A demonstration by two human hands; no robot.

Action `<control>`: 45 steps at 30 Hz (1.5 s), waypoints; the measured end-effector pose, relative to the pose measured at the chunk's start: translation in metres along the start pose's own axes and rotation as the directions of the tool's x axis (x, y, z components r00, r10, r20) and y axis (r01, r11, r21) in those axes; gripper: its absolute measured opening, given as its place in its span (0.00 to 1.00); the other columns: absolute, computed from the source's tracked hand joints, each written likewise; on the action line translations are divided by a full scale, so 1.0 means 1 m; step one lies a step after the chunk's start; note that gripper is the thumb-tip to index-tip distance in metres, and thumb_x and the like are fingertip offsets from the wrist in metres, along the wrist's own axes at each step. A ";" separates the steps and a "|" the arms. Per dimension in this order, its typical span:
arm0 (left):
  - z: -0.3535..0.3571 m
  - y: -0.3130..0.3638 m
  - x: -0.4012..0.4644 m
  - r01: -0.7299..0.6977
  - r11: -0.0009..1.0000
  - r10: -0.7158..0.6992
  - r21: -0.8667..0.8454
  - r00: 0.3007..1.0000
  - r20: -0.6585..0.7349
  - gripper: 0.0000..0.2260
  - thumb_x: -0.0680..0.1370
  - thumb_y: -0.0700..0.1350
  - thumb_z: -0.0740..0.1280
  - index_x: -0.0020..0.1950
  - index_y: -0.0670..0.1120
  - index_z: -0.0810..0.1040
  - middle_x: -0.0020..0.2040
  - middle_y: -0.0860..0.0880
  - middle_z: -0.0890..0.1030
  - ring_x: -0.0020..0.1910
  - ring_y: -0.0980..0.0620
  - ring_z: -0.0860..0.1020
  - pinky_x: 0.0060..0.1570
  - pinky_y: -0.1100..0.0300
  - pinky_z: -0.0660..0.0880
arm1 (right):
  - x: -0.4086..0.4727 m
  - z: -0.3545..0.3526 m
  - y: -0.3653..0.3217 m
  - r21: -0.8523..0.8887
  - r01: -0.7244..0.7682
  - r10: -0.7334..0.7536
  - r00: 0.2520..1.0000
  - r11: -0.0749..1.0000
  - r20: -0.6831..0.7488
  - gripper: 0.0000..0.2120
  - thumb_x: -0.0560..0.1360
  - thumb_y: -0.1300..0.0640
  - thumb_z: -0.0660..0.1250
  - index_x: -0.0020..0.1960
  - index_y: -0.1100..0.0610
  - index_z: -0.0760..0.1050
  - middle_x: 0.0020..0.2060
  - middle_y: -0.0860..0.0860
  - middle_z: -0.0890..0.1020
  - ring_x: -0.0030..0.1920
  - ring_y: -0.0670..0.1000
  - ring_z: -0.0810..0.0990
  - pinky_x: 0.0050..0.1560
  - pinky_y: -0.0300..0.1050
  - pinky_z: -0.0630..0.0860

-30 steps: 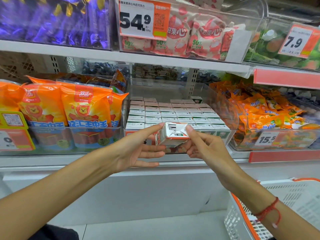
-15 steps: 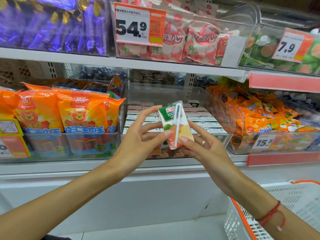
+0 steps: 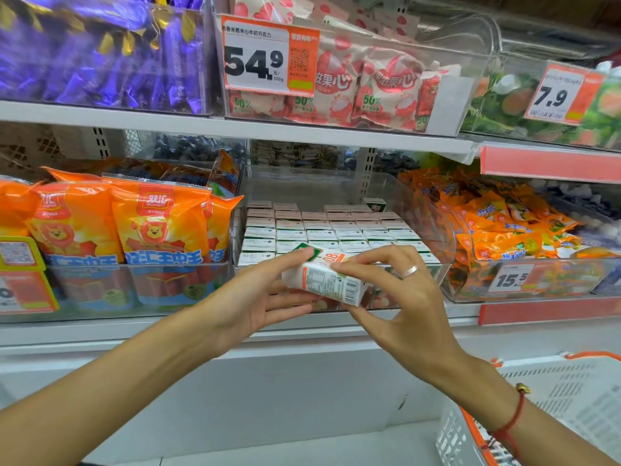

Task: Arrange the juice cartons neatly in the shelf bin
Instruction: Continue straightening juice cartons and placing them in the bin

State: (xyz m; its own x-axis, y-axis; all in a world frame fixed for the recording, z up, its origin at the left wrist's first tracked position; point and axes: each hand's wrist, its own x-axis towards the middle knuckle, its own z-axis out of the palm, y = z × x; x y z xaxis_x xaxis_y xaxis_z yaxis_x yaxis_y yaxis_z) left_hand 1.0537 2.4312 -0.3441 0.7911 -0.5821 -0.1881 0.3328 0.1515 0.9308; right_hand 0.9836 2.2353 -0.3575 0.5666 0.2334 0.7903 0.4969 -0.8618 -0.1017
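Half a second ago we held the juice carton (image 3: 327, 280) upright; now we have tipped it onto its side, barcode panel facing us, just in front of the clear shelf bin (image 3: 437, 230). Our left hand (image 3: 255, 297) holds its left end, thumb on top and fingers beneath. Our right hand (image 3: 400, 297) pinches the right end, a ring on one finger. Behind it, rows of cartons (image 3: 322, 227) stand packed in the bin, tops showing.
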 end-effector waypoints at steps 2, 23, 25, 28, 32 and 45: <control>-0.001 -0.004 0.002 -0.020 0.999 0.019 -0.027 0.999 -0.040 0.25 0.66 0.51 0.75 0.60 0.45 0.77 0.50 0.42 0.85 0.49 0.46 0.85 0.41 0.61 0.81 | 0.000 0.000 0.001 0.066 -0.034 0.029 0.997 0.997 0.069 0.25 0.66 0.56 0.78 0.61 0.48 0.78 0.57 0.46 0.77 0.60 0.45 0.70 0.55 0.35 0.72; 0.034 0.003 0.031 -0.427 0.811 0.507 0.399 0.854 -0.115 0.19 0.65 0.57 0.73 0.55 0.63 0.75 0.47 0.67 0.82 0.48 0.69 0.80 0.36 0.77 0.73 | 0.028 -0.010 0.042 0.621 -0.637 0.632 0.724 0.457 0.278 0.12 0.73 0.46 0.67 0.57 0.39 0.78 0.48 0.39 0.84 0.51 0.38 0.81 0.52 0.40 0.80; 0.039 0.010 0.050 -0.452 0.775 0.545 0.441 0.832 -0.105 0.15 0.71 0.52 0.73 0.56 0.62 0.76 0.49 0.66 0.82 0.50 0.67 0.79 0.38 0.78 0.73 | 0.031 -0.015 0.066 0.499 -0.612 0.596 0.773 0.613 0.216 0.11 0.76 0.49 0.66 0.58 0.41 0.78 0.50 0.38 0.83 0.54 0.39 0.80 0.58 0.42 0.77; 0.047 0.023 0.089 -0.478 0.734 0.599 0.482 0.790 -0.130 0.15 0.75 0.46 0.72 0.58 0.59 0.74 0.51 0.61 0.82 0.51 0.65 0.78 0.41 0.76 0.73 | 0.026 -0.020 0.109 0.048 -0.491 0.490 0.871 0.870 0.021 0.13 0.77 0.55 0.68 0.61 0.45 0.77 0.55 0.40 0.80 0.61 0.45 0.75 0.59 0.40 0.69; 0.055 0.036 0.152 -0.463 0.733 0.621 0.499 0.755 -0.211 0.16 0.76 0.42 0.71 0.62 0.51 0.72 0.58 0.52 0.80 0.55 0.54 0.78 0.48 0.68 0.76 | 0.016 -0.017 0.157 -0.323 -0.427 0.430 0.900 0.845 -0.064 0.22 0.73 0.62 0.71 0.66 0.57 0.75 0.63 0.54 0.77 0.66 0.56 0.71 0.65 0.51 0.67; 0.068 0.033 0.268 -0.355 0.470 0.590 0.808 0.808 0.012 0.22 0.75 0.37 0.72 0.67 0.45 0.72 0.64 0.45 0.76 0.62 0.44 0.75 0.62 0.50 0.73 | -0.002 0.006 0.187 -0.102 -0.580 0.562 0.812 0.808 -0.157 0.22 0.78 0.52 0.64 0.71 0.49 0.66 0.68 0.47 0.72 0.57 0.53 0.76 0.46 0.40 0.63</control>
State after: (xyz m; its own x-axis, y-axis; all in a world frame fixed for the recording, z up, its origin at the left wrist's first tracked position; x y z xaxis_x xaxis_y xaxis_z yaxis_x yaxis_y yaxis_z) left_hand 1.2419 2.2259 -0.3420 0.8288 -0.3905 0.4007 -0.5395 -0.3681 0.7573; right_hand 1.0793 2.0762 -0.3817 0.6363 -0.3659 0.6792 0.0060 -0.8780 -0.4787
